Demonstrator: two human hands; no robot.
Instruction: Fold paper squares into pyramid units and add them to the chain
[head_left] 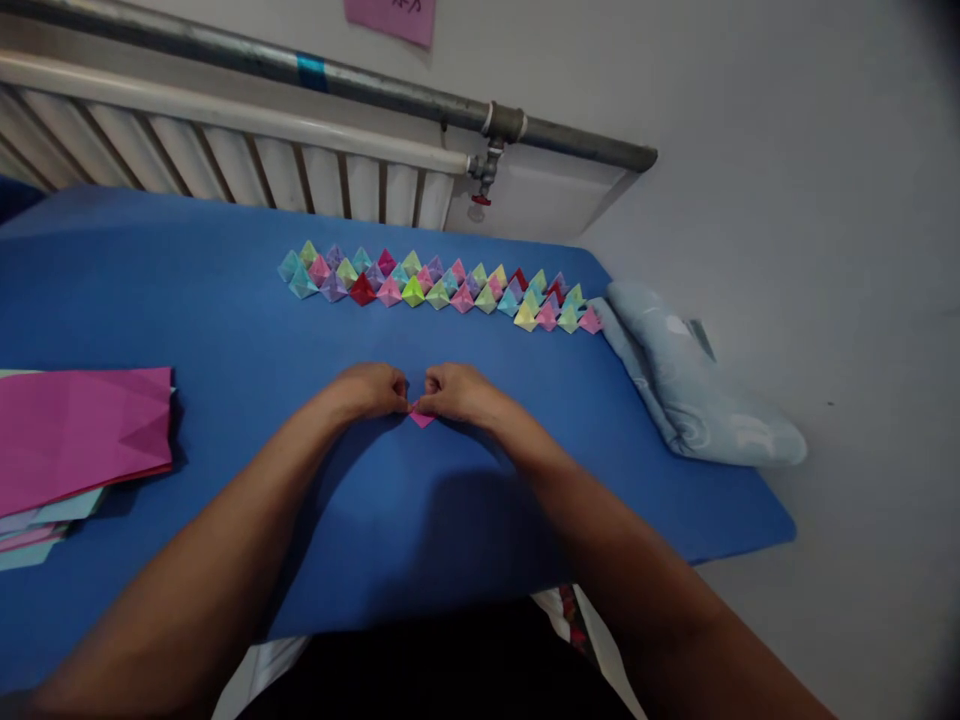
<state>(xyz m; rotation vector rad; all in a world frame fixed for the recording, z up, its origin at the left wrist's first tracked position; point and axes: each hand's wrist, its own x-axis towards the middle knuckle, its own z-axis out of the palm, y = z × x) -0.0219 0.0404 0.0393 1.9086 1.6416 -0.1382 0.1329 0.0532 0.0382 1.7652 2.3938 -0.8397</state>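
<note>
A small folded piece of pink paper (422,417) lies low over the blue table surface, between my two hands. My left hand (380,388) comes in from the left with its fingers curled, the tips meeting the paper's left corner. From the other side my right hand (455,390) pinches the paper's upper right part, fingers closed. The fingertips cover most of the upper portion of the paper. Beyond the hands, several colourful folded paper pieces (412,290) stand in staggered rows, each with a pointed diamond shape.
To the left lies a stack of coloured paper sheets (97,420), magenta on top. A folded light-blue cloth (690,390) rests at the table's right side. Behind the blue tabletop (225,320) are a white radiator (277,170) and a metal pipe (405,95) with a valve.
</note>
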